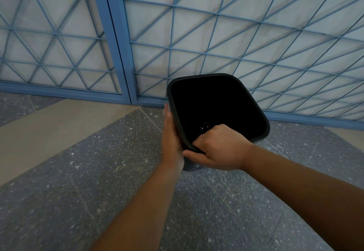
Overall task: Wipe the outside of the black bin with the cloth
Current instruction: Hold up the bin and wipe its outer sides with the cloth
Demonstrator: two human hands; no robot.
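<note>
The black bin (216,106) is held up over the grey floor (59,181), near the blue gate (118,53). The right hand (220,150) grips its near rim, fingers curled inside, and the left hand (171,134) lies flat on its side. I see no cloth, so the wiping may do nothing, and the bin could slip and drop.

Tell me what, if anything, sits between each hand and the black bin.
Nothing visible does. The right hand grips the near rim of the bin, fingers inside. The left hand lies flat against its left outer wall. No cloth shows.
</note>
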